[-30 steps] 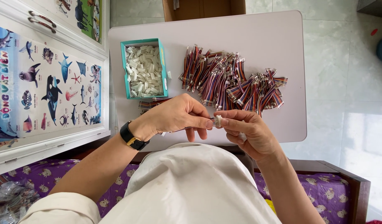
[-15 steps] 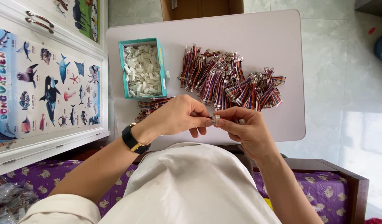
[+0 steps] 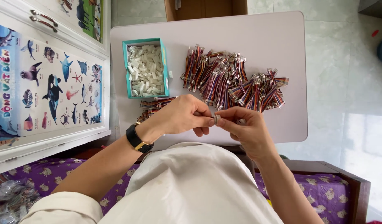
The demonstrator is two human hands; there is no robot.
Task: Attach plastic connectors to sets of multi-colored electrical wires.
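Where the two hands meet, the item pinched between them is nearly hidden: only a small pale piece (image 3: 216, 119) shows at the fingertips, too small to identify. Thumb and forefinger of the left hand (image 3: 186, 116) are closed on its left side; the remaining fingers curl underneath. Fingers of the right hand (image 3: 246, 129) are closed on its right side, with the palm turned down. Both hands hover above the near edge of the white table (image 3: 261, 37), in front of the person's chest. Each forearm is bent inward, and a black watch (image 3: 137, 139) sits on the left wrist. Behind the hands lie a pile of coloured wire bundles (image 3: 228, 81) and a teal box (image 3: 145, 68) of white plastic parts. More wire bundles (image 3: 151, 105) are partly covered by the left hand.
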